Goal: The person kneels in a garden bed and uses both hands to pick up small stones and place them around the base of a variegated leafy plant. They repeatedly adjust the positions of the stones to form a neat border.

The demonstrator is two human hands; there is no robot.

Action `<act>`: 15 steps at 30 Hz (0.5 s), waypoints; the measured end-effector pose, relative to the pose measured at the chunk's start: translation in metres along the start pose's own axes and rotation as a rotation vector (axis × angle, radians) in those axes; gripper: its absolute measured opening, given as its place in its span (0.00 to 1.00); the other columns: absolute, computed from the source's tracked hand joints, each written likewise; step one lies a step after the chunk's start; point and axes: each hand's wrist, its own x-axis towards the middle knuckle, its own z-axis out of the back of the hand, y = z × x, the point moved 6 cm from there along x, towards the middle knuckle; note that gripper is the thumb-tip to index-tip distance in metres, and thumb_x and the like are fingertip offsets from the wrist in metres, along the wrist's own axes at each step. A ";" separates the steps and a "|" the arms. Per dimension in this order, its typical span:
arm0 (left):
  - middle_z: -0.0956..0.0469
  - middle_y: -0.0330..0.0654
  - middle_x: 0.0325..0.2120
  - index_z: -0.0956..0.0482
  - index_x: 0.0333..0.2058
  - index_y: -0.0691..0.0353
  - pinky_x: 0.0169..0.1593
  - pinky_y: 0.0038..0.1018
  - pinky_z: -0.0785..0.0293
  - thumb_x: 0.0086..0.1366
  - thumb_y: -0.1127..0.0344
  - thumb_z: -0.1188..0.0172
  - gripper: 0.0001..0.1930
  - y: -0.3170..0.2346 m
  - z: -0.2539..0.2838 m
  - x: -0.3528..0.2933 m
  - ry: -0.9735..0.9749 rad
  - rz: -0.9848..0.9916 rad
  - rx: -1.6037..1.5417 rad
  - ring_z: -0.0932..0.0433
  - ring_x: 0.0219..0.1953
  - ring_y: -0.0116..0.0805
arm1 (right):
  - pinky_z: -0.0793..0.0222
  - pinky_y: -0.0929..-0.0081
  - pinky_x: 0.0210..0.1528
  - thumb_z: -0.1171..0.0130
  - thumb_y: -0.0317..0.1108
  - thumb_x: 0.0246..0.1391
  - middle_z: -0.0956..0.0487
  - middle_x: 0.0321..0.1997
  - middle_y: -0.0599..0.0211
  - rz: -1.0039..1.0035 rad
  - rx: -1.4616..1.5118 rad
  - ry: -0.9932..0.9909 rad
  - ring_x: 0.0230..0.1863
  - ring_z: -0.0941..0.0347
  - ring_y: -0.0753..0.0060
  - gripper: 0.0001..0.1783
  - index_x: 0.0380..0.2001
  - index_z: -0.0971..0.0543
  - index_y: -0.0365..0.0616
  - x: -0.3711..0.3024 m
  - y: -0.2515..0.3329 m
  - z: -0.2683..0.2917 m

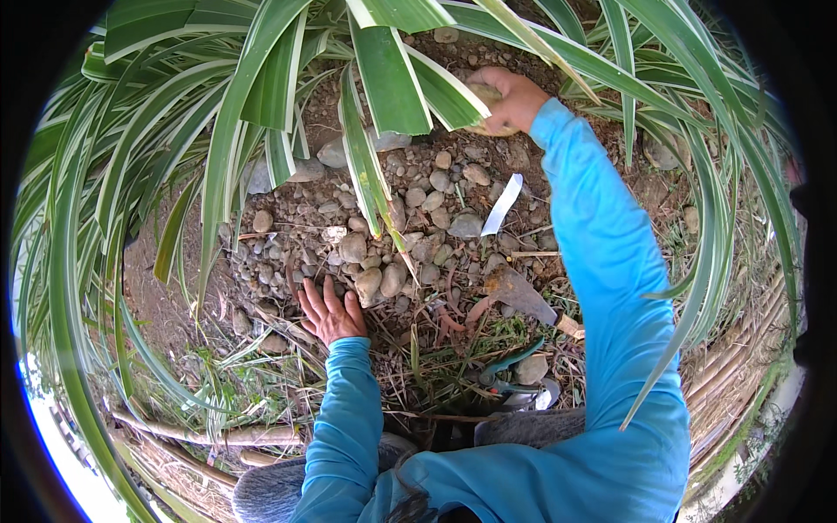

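R hand (520, 99): fingers curled round rock (482, 92) by leaf (446, 91) tip — wide hold prob. suits its bulk; arm stretched fwd.
L hand (334, 315): fingers spread, grasping nothing visible — palm down at pebbles' (352, 247) edge, prob. for support; forearm angled fwd.
Trowel (521, 295): lies nr R sleeve (602, 213), prob. there to free hands.

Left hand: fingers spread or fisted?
Spread. The left hand shows gaps between its fingers, beside small stones.

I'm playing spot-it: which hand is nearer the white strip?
Right. The right hand is beyond the white strip; the left hand is farther away, nearer the body and leftward.
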 end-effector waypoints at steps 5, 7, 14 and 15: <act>0.54 0.45 0.68 0.35 0.60 0.49 0.63 0.63 0.57 0.65 0.49 0.51 0.26 -0.002 0.001 0.000 -0.032 -0.034 0.030 0.57 0.70 0.51 | 0.31 0.59 0.52 0.33 0.27 0.30 0.26 0.44 0.54 0.183 -0.702 0.094 0.48 0.29 0.51 0.32 0.46 0.28 0.42 -0.124 0.013 -0.052; 0.53 0.44 0.68 0.35 0.60 0.47 0.63 0.63 0.57 0.65 0.49 0.50 0.26 -0.001 -0.002 0.000 -0.046 -0.042 0.039 0.57 0.69 0.51 | 0.32 0.59 0.53 0.36 0.28 0.33 0.27 0.44 0.54 0.177 -0.648 0.043 0.48 0.31 0.49 0.29 0.45 0.29 0.42 -0.158 0.004 -0.078; 0.49 0.43 0.67 0.33 0.59 0.47 0.62 0.61 0.54 0.65 0.47 0.52 0.25 0.003 -0.009 0.000 -0.153 -0.091 0.039 0.52 0.69 0.49 | 0.34 0.61 0.54 0.35 0.35 0.42 0.29 0.49 0.61 0.445 -0.848 0.144 0.51 0.33 0.53 0.33 0.54 0.31 0.44 -0.194 -0.015 -0.131; 0.49 0.43 0.67 0.33 0.59 0.47 0.62 0.61 0.53 0.66 0.47 0.52 0.25 0.004 -0.009 0.001 -0.163 -0.094 0.047 0.52 0.69 0.49 | 0.34 0.61 0.54 0.33 0.37 0.42 0.29 0.49 0.61 0.365 -0.795 0.216 0.51 0.33 0.53 0.33 0.54 0.31 0.45 -0.199 -0.022 -0.124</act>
